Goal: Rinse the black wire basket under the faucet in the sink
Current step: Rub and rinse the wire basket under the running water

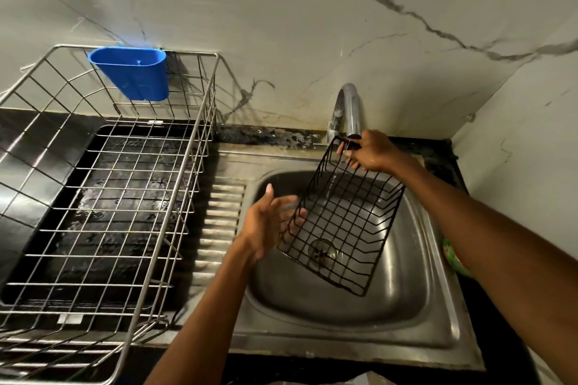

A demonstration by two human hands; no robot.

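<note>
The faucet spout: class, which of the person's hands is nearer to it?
Right. The right hand grips the black wire basket just below the faucet; the left hand is lower, over the sink.

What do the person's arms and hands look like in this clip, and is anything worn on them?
Both forearms are bare as far as the picture shows: no sleeves, gloves, watch or bracelets in view. No rings can be made out on the left hand or the right hand. The right hand glistens, apparently wet. The left hand's fingers are slightly blurred.
</note>
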